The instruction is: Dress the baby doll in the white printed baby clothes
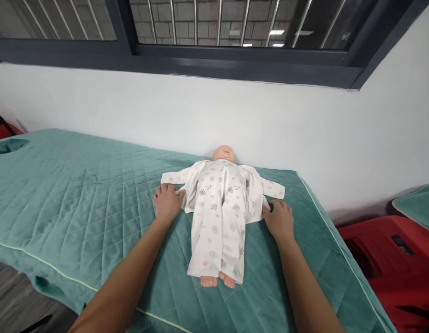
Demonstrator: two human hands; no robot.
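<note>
Left hand point(168, 202) and right hand point(279, 219) pinching the sides of a baby doll's point(223, 151) white jacket point(255, 206), mid-frame.
Forearms point(127, 273) run off the bottom edge; beyond, printed trousers point(216, 226) cover much of the jacket. The doll lies on a green quilted cover point(96, 194), its foreshortened head point(224, 154) near the wall point(165, 108); the window point(235, 65) is cropped at the top.

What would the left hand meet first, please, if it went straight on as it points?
The left hand would probably meet the white, printed fabric sleeve just ahead, though depth is unclear.
</note>
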